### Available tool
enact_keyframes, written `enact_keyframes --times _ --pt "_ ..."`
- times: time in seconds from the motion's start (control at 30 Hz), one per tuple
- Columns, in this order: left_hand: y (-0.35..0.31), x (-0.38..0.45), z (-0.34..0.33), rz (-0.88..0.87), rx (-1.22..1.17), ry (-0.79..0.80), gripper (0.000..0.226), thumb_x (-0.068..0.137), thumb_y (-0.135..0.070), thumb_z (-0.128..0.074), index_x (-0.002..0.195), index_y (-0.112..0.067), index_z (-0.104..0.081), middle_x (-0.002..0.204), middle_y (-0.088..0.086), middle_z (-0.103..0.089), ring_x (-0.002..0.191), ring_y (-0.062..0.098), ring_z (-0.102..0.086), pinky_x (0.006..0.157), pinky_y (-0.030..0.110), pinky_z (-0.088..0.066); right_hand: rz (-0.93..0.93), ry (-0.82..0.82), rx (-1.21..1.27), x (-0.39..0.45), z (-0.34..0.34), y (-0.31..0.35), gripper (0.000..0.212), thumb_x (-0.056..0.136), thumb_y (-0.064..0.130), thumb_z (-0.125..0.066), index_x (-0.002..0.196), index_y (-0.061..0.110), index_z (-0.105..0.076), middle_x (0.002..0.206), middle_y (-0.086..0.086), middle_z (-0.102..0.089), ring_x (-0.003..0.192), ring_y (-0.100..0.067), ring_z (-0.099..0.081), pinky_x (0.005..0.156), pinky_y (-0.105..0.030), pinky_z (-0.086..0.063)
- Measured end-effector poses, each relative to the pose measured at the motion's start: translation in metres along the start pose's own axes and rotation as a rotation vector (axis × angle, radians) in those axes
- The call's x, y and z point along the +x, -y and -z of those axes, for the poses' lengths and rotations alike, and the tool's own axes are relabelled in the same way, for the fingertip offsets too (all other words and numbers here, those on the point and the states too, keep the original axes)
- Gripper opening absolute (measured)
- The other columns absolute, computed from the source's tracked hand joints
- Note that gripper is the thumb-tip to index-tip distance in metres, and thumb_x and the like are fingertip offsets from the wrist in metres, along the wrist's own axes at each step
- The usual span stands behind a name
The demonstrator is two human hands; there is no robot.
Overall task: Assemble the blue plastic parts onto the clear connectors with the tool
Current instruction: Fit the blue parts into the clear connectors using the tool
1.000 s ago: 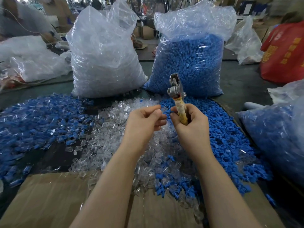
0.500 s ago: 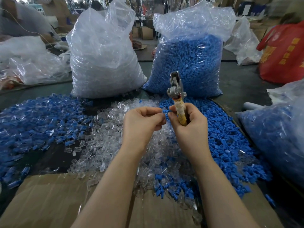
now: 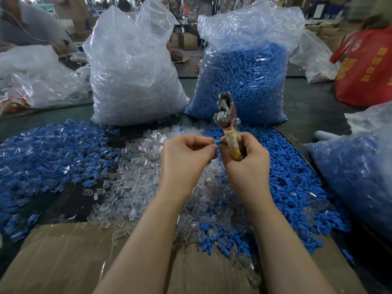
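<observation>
My right hand (image 3: 246,164) grips the tape-wrapped handle of a metal tool (image 3: 228,122), which stands upright with its jaws pointing up. My left hand (image 3: 184,158) is curled, and its fingertips meet the right thumb and forefinger at a small blue part (image 3: 218,142) pinched between both hands. Whether a clear connector is there too is hidden by the fingers. Below the hands lies a heap of clear connectors (image 3: 137,179). A heap of loose blue parts (image 3: 297,183) spreads to the right, and a pile of blue-and-clear pieces (image 3: 46,153) lies on the left.
Two tall plastic sacks stand behind the heaps, one of clear connectors (image 3: 133,73), one of blue parts (image 3: 244,81). Another sack of blue pieces (image 3: 356,177) sits at the right edge. A cardboard sheet (image 3: 63,257) covers the near table. A red bag (image 3: 367,66) stands far right.
Both hands have stayed together above the clear heap, drifting slightly up. A blue part now shows between the fingertips.
</observation>
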State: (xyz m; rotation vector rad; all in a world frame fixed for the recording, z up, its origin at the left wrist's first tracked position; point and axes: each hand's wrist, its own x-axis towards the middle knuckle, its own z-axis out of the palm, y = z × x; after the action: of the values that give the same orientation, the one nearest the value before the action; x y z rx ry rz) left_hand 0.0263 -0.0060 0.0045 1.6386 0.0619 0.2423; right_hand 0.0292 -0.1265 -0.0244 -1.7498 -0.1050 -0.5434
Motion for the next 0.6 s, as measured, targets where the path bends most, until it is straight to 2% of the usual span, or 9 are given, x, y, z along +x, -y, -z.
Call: enact_keyframes --times 0.1,0.2,0.33,0.47,0.6 --pt "0.0027 0.0004 -0.0009 -0.054 0.069 -0.005 0.018 0.079 -0.002 -0.076 0.078 -0.020 -0.076 0.073 0.000 -0.076 0.073 0.016 -0.074 0.074 0.039 -0.062 -0.005 0.004 -0.007 0.0009 -0.0007 -0.0003 0.016 0.086 0.008 -0.068 0.086 0.023 -0.064 0.074 0.007 -0.065 0.061 -0.001 -0.055 0.054 -0.011 -0.041" --pt "0.0050 0.0012 -0.0012 -0.078 0.093 -0.014 0.020 0.078 -0.003 -0.077 0.078 -0.023 -0.077 0.074 -0.001 -0.076 0.075 0.016 -0.074 0.077 0.044 -0.061 -0.014 0.023 -0.006 0.0019 -0.0002 -0.0014 0.016 0.087 0.009 -0.068 0.087 0.025 -0.065 0.076 0.011 -0.065 0.059 0.001 -0.054 0.053 -0.010 -0.040" --pt "0.0069 0.0020 -0.0019 -0.106 0.132 -0.023 0.023 0.077 -0.007 -0.080 0.075 -0.029 -0.075 0.073 -0.007 -0.075 0.073 0.012 -0.073 0.074 0.041 -0.062 -0.023 0.055 0.001 0.0027 0.0021 -0.0026 0.015 0.087 0.007 -0.065 0.090 0.022 -0.067 0.074 0.010 -0.065 0.058 0.000 -0.053 0.053 -0.012 -0.041" --pt "0.0081 0.0012 -0.0029 -0.118 0.116 -0.046 0.017 0.077 -0.012 -0.082 0.075 -0.027 -0.075 0.071 -0.008 -0.074 0.071 0.010 -0.072 0.071 0.036 -0.062 -0.036 0.074 0.011 0.0031 0.0030 -0.0022 0.017 0.088 0.008 -0.064 0.091 0.024 -0.067 0.074 0.004 -0.065 0.064 -0.012 -0.056 0.058 -0.024 -0.048" --pt "0.0076 0.0009 -0.0020 -0.115 0.090 -0.065 0.012 0.079 -0.007 -0.079 0.077 -0.019 -0.076 0.071 -0.005 -0.074 0.070 0.009 -0.072 0.070 0.030 -0.062 -0.040 0.080 -0.006 0.0030 0.0012 -0.0023 0.008 0.090 0.015 -0.066 0.091 0.022 -0.066 0.071 0.006 -0.063 0.061 -0.005 -0.053 0.056 -0.018 -0.045"
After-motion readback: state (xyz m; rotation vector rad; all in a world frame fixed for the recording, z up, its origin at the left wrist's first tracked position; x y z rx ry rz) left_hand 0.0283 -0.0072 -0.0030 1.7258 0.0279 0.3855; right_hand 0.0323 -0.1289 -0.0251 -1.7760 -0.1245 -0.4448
